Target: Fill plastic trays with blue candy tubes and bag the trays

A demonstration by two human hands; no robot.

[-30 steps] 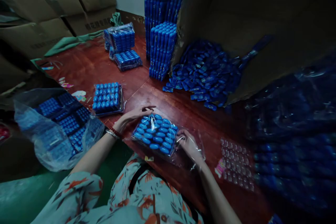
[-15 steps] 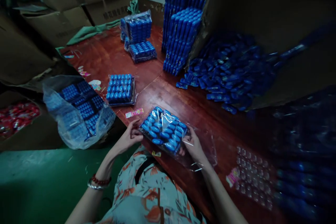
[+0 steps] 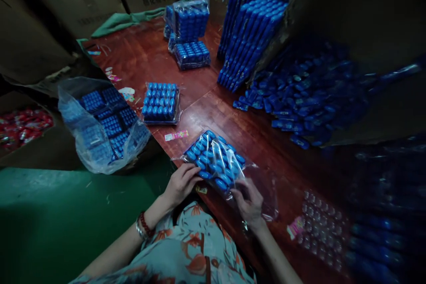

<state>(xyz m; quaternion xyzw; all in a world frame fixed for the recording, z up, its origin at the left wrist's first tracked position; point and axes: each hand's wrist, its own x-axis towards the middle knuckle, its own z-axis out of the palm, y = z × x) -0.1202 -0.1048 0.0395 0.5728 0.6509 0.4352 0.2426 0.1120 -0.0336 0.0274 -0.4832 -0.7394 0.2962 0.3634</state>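
Note:
A clear plastic bag (image 3: 215,159) packed with rows of glossy blue oval pieces rests near the table's front edge. My left hand (image 3: 181,185) grips its near left edge, fingers pressed together. At the bag's near right side, my right hand (image 3: 249,199) pinches the loose clear film, which spreads out beyond the hand to the right. The fingertips of both hands are partly hidden. Just left of the bag lies a small pink printed label (image 3: 176,135). Another bagged pack of blue pieces (image 3: 160,103) sits farther back on the left.
More blue packs (image 3: 191,53) are piled at the back of the red-brown table (image 3: 143,49). Tall blue stacks (image 3: 253,31) and a heap of loose blue pieces (image 3: 302,97) stand right. A clear moulded tray (image 3: 321,226) lies front right. A lined box of packs (image 3: 111,124) is left, below table level.
My left hand has slid from the bag's left corner along its near edge to the right. My right hand has drawn slightly toward me, onto the film. The camera view has shifted.

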